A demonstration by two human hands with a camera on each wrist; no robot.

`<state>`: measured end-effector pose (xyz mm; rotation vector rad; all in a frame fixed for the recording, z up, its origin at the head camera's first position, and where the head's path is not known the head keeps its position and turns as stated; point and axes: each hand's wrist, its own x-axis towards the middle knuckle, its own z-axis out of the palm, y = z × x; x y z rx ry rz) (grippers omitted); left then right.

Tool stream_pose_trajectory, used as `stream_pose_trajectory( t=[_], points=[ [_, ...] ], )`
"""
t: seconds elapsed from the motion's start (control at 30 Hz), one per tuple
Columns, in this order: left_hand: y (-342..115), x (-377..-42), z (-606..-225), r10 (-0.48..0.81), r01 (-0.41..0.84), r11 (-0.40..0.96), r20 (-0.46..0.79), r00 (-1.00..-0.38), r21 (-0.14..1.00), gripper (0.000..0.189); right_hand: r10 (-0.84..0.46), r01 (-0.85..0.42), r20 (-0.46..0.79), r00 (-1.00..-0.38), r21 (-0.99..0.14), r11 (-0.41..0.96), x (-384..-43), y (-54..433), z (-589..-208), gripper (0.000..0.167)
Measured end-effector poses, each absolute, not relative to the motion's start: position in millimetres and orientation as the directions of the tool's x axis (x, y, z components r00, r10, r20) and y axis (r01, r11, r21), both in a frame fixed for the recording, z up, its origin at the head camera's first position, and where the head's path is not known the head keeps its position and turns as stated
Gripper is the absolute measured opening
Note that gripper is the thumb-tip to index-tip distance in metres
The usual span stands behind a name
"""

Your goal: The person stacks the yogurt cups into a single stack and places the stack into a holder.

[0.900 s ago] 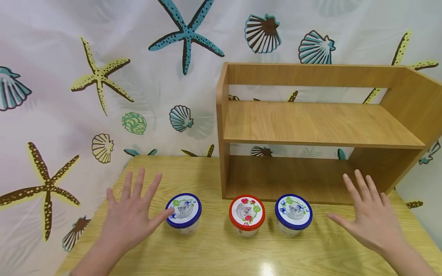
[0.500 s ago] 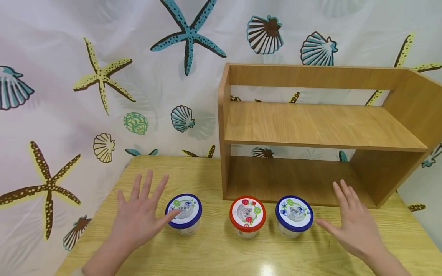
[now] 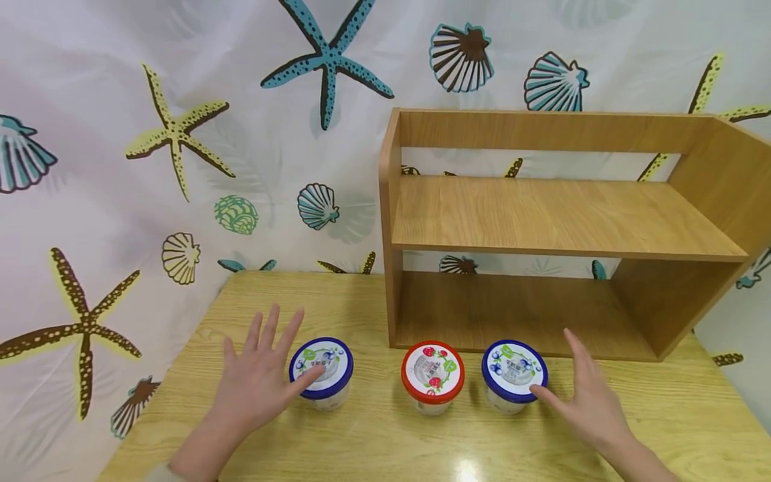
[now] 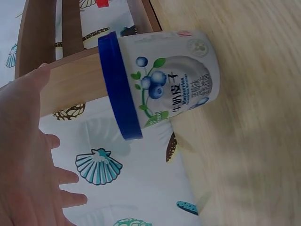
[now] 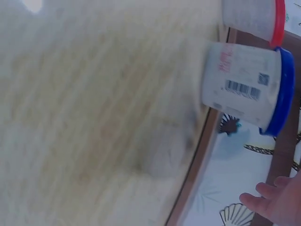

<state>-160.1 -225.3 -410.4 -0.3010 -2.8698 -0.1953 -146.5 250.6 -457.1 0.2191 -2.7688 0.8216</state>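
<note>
My left hand [image 3: 255, 385] is spread with straight fingers over the table, its thumb overlapping the lid of a blueberry yogurt tub [image 3: 330, 351] with a blue rim. In the left wrist view that tub [image 4: 164, 80] stands clear of the palm, its blueberry label facing the camera. A second blue-lidded tub [image 3: 515, 365] is beside my right hand [image 3: 590, 405], whose thumb tip reaches the lid's right edge in the head view while the fingers stay extended. In the right wrist view the tub's barcode side [image 5: 244, 84] shows. Between the two stands a red-lidded strawberry tub [image 3: 432, 371].
A two-tier wooden shelf [image 3: 560, 214] stands on the table [image 3: 373, 442] behind the red tub and the right blue tub. A curtain [image 3: 271, 147] printed with starfish and shells hangs behind.
My right hand has moved left to the right blue-lidded tub, its fingers drawing together. The left hand has shifted slightly right and toward me. The tubs have stayed in place.
</note>
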Motion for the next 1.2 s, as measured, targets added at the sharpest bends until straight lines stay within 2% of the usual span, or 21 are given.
stream_pose_trajectory(
  t=[0.33,0.77,1.2],
  points=[
    [-224,-165,-431,0.166,0.215,0.956,0.239,-0.957,0.199,0.094,-0.036,-0.120,0.149,-0.988,-0.608,0.785,-148,242,-469,0.110],
    [-227,-167,-454,0.147,0.209,0.933,0.218,-0.965,0.293,0.091,-0.036,-0.128,0.147,-0.988,-0.681,0.721,-145,237,-485,0.115],
    [-229,-167,-469,0.156,0.214,0.788,0.151,-0.976,0.576,0.095,-0.061,-0.144,0.135,-0.989,-0.782,0.607,-142,232,-490,0.094]
  ],
)
